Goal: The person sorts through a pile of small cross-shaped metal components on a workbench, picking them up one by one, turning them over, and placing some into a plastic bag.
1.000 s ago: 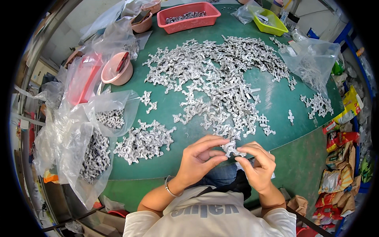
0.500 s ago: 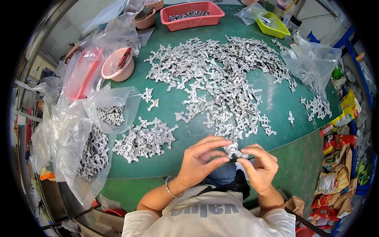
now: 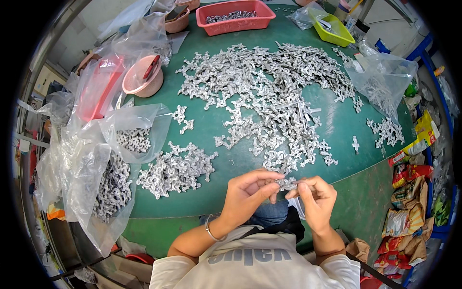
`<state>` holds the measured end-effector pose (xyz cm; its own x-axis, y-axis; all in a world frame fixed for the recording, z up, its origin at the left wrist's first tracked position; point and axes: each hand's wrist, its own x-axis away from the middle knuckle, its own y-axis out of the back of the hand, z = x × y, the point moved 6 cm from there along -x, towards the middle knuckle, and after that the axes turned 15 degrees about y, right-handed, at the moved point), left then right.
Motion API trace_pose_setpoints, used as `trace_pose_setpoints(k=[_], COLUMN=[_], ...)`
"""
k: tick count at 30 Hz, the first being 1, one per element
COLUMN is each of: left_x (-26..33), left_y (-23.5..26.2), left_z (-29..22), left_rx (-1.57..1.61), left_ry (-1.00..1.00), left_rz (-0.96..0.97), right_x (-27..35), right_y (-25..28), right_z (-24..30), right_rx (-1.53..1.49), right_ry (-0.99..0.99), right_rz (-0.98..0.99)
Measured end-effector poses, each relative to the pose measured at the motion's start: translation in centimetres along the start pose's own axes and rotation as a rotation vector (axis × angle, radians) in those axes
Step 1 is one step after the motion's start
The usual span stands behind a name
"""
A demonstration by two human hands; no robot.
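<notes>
1. A silver metal piece is held up between both hands at the near edge of the desk, close to the wearer's body, which probably makes it easy to see.
2. The left hand has its fingers pinched on the piece's left end; the right hand grips the other end between thumb and forefinger. Grasping it by its ends likely steadies something so small while leaving its middle uncovered.
3. Just beyond the hands is the tip of a large heap of similar pieces, which spreads toward the far edge; its narrow end seems placed for short reaches.
4. Left of the hands, near the desk's front left corner, a smaller pile lies apart, the gap keeping it from mixing with the heap.
5. At the left edge, a clear plastic bag contains more pieces, its walls keeping them together.
6. Toward the right edge, one cross-shaped piece lies alone, with a loose cluster beyond it and another clear bag further back.
7. By the far edge, a pink tray holds small metal parts, its raised sides probably there to stop scattering; a yellow-green tray sits near the far right corner.
</notes>
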<state>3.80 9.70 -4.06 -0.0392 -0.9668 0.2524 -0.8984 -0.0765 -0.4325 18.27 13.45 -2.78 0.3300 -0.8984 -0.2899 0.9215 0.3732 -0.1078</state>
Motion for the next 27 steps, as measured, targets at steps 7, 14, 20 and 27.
trace_pose_setpoints(k=[7,14,20,27], left_x=[-0.5,-0.6,-0.9,0.0], left_y=[0.4,0.4,1.6,1.0], left_z=[1.2,1.6,3.4,2.2], left_rx=[0.105,0.154,0.173,0.144], left_ry=[0.164,0.198,0.186,0.141], left_rz=[0.025,-0.001,0.038,-0.033], right_x=[0.4,0.8,1.5,0.3], right_y=[-0.3,-1.0,-1.9,-1.8], right_z=[-2.3,-3.1,-2.8,1.9], right_rx=[-0.377,-0.401,-0.059,0.548], right_ry=[-0.188,-0.253,-0.053,0.600], right_rz=[-0.010,0.005,0.000,0.104])
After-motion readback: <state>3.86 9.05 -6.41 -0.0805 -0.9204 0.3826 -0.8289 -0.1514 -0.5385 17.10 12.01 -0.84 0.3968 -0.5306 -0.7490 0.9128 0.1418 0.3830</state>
